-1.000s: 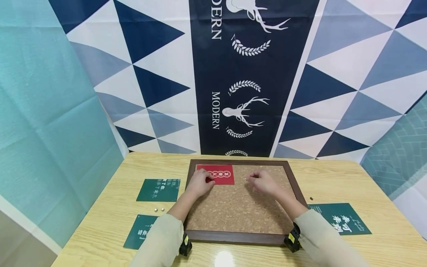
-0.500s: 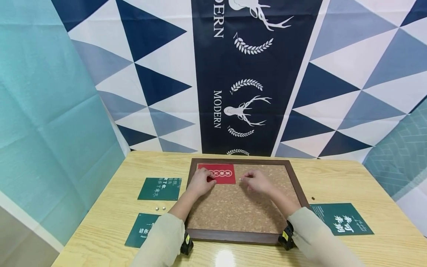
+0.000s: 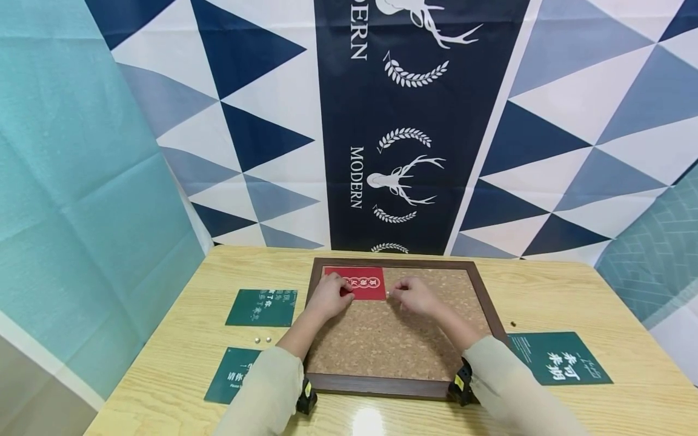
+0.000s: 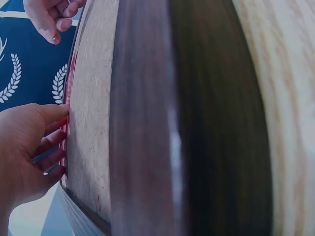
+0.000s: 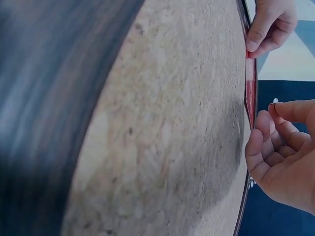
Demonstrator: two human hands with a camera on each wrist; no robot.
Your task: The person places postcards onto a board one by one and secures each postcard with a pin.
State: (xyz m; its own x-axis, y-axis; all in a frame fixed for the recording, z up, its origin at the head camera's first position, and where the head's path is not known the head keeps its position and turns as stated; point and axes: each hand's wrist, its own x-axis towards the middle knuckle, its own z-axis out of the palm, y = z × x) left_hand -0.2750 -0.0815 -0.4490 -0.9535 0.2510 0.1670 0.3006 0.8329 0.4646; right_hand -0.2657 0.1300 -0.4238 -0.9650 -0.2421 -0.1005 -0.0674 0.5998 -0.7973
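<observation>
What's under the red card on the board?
The red card lies on the cork board, whose surface shows beside it. The left hand touches the card from above. The spot right beneath is covered, so I can't tell what's there.

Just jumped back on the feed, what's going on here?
A person's left hand presses the red rectangular card with white print at the far left corner of the brown-framed cork board. Their right hand pinches a tiny white-tipped piece beside the card's right edge, apparently not yet fixed in place. Two small round silvery-white pieces and two green printed cards lie left of the board; another green printed card lies right.
</observation>
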